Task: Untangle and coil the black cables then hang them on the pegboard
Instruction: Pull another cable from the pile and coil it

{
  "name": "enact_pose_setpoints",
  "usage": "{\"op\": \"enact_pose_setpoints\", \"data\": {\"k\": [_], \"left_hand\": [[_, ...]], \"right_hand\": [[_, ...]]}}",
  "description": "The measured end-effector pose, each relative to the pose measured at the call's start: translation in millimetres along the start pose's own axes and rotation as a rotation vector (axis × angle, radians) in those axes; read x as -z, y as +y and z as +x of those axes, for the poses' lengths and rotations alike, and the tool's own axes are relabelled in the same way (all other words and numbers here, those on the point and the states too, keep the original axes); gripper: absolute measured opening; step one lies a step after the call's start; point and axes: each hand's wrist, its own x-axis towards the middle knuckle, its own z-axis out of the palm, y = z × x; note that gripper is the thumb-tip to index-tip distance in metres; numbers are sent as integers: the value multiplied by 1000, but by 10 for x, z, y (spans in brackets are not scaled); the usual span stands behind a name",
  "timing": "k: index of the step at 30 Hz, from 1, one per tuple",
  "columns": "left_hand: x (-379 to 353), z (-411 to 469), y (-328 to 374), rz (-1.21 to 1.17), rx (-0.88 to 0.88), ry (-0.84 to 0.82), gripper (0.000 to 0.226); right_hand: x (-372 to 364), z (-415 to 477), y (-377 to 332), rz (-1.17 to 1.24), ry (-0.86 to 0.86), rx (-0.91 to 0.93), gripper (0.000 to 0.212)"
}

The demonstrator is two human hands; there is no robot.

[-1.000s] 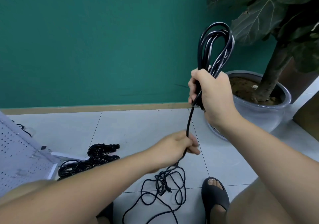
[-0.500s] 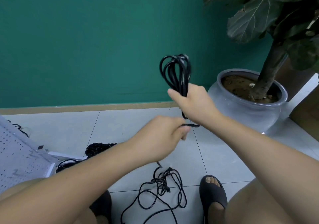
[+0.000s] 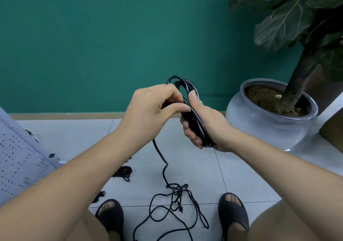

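Observation:
My right hand grips a coil of black cable held in front of me; its loops stick out above my thumb. My left hand pinches the same cable against the top of the coil. From under my left hand the loose end hangs down to a tangled heap of black cable on the floor between my feet. The white pegboard lies tilted at the left edge. Another black cable bundle lies beside it, partly hidden by my left forearm.
A grey pot with a large-leaved plant stands at the right, close to my right hand. A green wall with a wooden skirting runs behind. My two feet in dark slippers rest on the pale floor tiles.
My left hand rose from the hanging cable up to the coil. My right hand lowered and turned the coil, and the loose cable on the floor got shorter.

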Motion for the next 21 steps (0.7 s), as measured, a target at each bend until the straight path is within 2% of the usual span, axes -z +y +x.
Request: {"op": "enact_pose_setpoints", "data": {"k": [2,3,6,10,14,17,21], "left_hand": [[26,13,-30,58,-66,18,6],[39,21,-50,97,-115,23,2],[83,43,-111,186,-230,-9,11],[153,87,-160,221,-206,10,18],[143,91,-166,238,-143,89,29],[104,95,-188,211,-60,143,28],[-35,65,-118,-240,294,52,23]], "right_hand": [[27,1,0,-29,-12,44,86],[45,2,-3,-69,-19,66,78],[110,-8,5,-273,-30,62,46],[90,-33,37,-489,-52,2,30],[54,-64,6,-489,-108,49,21],[41,-106,-10,-457,-92,106,19],[21,-129,-8,-441,-44,177,23]]}}
